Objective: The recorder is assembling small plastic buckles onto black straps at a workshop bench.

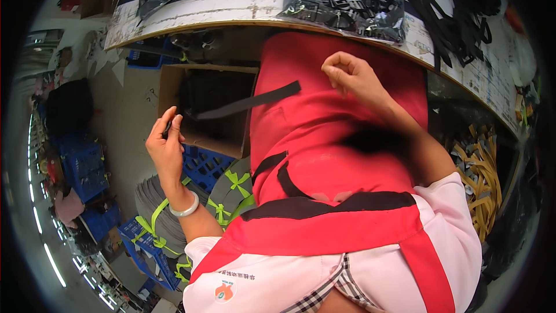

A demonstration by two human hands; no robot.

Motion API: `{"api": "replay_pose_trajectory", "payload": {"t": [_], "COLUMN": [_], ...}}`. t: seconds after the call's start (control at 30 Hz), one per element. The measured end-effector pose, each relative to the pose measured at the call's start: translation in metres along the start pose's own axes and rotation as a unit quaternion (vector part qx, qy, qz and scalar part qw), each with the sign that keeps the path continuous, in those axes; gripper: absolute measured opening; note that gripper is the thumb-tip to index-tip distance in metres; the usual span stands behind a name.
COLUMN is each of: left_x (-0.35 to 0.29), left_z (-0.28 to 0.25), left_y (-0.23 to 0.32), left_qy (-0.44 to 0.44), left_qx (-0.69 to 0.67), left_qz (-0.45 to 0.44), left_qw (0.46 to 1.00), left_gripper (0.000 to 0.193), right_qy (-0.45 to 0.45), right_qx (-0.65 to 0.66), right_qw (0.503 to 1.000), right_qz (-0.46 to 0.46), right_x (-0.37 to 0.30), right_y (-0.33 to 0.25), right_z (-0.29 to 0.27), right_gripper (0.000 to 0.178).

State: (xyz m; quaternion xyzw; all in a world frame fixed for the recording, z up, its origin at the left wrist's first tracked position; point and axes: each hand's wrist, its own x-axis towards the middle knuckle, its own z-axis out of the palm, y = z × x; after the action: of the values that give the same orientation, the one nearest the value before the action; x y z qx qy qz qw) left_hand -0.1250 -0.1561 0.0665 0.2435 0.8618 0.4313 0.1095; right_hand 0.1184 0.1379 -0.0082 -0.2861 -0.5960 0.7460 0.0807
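My left hand (pixel 167 149) is raised beside an open cardboard box (pixel 223 146), its thumb and fingers closed on a small black piece (pixel 168 130). A black strap (pixel 249 104) stretches from near those fingertips across the box to its free end above my red apron (pixel 313 133). Whether strap and piece are joined, I cannot tell. Over the apron, near the table edge, my right hand (pixel 352 78) has its fingers curled toward the thumb; whatever they may hold is not visible. A black shape (pixel 373 138), smeared by motion, lies by my right forearm over my lap.
On the table (pixel 249 8) are clear bags of black buckles (pixel 347 0) and a heap of black straps (pixel 457 29). Yellow-brown strips (pixel 480 179) fill the space at right. Grey rolls tied with green bands (pixel 156 203) and blue crates (pixel 200 165) stand at left.
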Motion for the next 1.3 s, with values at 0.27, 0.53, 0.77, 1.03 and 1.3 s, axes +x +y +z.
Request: {"api": "replay_pose_trajectory", "payload": {"t": [0.27, 0.53, 0.77, 1.03, 1.3], "left_x": [-0.035, -0.018, -0.02, -0.02, -0.016], "left_z": [0.122, 0.16, 0.186, 0.207, 0.222], "left_y": [0.031, 0.033, 0.032, 0.044, 0.039], "left_qy": [-0.376, -0.506, -0.583, -0.513, -0.494], "left_qx": [-0.294, -0.467, -0.53, -0.491, -0.513], "left_qz": [-0.156, -0.277, -0.279, -0.325, -0.329], "left_qw": [0.865, 0.67, 0.549, 0.625, 0.62], "left_gripper": [0.017, 0.03, 0.036, 0.032, 0.029], "right_qy": [-0.143, -0.118, -0.143, 0.495, 0.43], "right_qx": [-0.259, -0.019, -0.162, -0.501, -0.575], "right_qw": [0.919, 0.993, 0.949, 0.659, 0.679], "right_qz": [-0.26, -0.024, -0.23, -0.265, -0.154], "right_x": [-0.011, -0.023, -0.025, 0.025, 0.057], "right_y": [-0.021, -0.01, -0.021, -0.042, -0.014], "right_z": [0.061, 0.011, -0.003, -0.188, -0.245], "right_gripper": [0.021, 0.009, 0.011, 0.029, 0.037]}}
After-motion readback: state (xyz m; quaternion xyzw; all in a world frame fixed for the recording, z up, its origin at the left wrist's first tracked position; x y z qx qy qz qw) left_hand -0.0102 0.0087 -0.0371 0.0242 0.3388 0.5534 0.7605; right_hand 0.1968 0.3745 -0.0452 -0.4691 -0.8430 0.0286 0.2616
